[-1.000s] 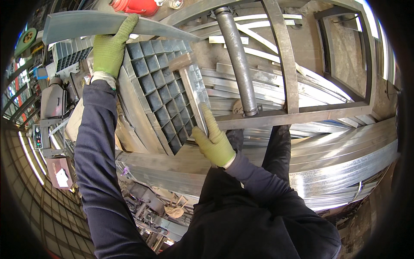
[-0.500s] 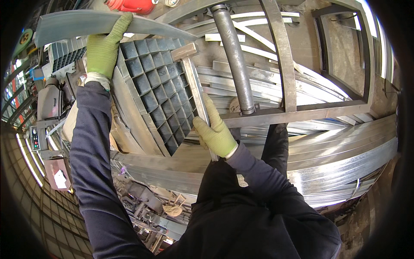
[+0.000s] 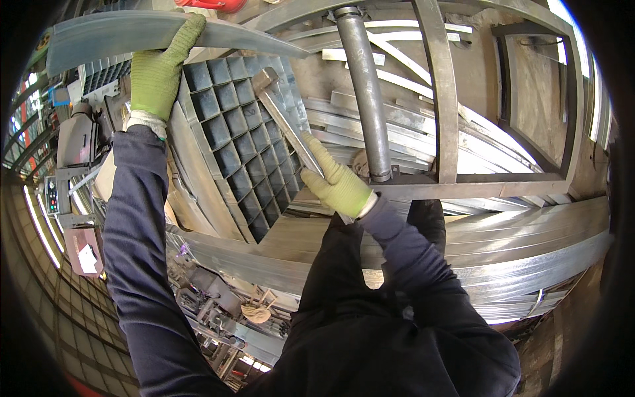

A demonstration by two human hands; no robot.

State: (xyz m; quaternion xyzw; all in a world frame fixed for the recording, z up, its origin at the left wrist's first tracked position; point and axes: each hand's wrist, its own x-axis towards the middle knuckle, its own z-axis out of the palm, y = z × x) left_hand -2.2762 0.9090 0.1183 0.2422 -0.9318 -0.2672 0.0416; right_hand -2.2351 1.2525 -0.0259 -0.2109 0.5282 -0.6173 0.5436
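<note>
My left hand (image 3: 161, 69), in a green work glove, is closed on the edge of a long curved grey metal strip (image 3: 112, 36), its thumb laid across the near face. My right hand (image 3: 337, 182), gloved the same way, grips a hammer (image 3: 284, 119) by its metal shaft. The hammer's block head (image 3: 265, 80) is over the upper part of a steel grid (image 3: 231, 109) of square cells, pointing up and left. The strip lies beyond the grid's far edge; how its underside rests is hidden. My left fingers are mostly behind the strip.
Right of the grid stands a welded steel frame (image 3: 446, 99) with a round roller (image 3: 364, 92). Flat metal bars (image 3: 397, 119) lie on the floor beneath it. Long stacked metal profiles (image 3: 522, 228) run across in front of my legs. A red object (image 3: 211, 4) sits at the far edge.
The hammer's head has swung left and tilted over the grid, while my right hand has shifted slightly right. My left hand keeps its hold on the strip. The view has moved a little.
</note>
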